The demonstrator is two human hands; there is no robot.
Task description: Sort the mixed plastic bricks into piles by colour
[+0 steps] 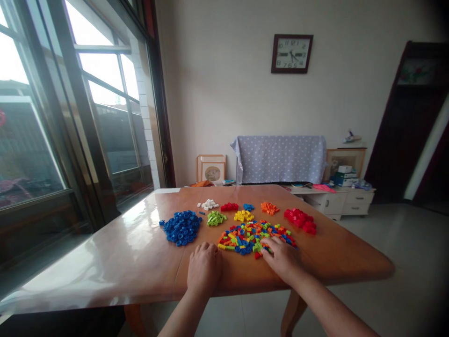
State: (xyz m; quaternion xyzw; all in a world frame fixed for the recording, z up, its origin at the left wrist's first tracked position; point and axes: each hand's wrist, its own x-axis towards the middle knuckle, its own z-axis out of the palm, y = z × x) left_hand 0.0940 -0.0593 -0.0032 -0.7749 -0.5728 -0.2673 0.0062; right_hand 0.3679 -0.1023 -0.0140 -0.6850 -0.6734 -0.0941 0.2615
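A mixed heap of small coloured bricks (pixel 252 235) lies in the middle of the wooden table (pixel 147 252). My right hand (pixel 280 257) rests at the heap's near edge, fingers reaching into the bricks beside a red one; whether it grips any is hidden. My left hand (pixel 204 269) lies on the bare tabletop left of the heap, fingers curled under, nothing visible in it. Sorted piles lie beyond: blue (pixel 181 227), white (pixel 209 204), lime green (pixel 216 218), yellow (pixel 243 216), small red (pixel 229 206), small blue (pixel 249 207), orange (pixel 269 208) and a larger red pile (pixel 300 220).
A large window (pixel 70 117) runs along the left. A low white cabinet (pixel 336 199) with a cloth-covered object (pixel 280 159), picture frames and boxes stands against the far wall under a clock (pixel 292 53). A dark doorway (pixel 414 126) is at right.
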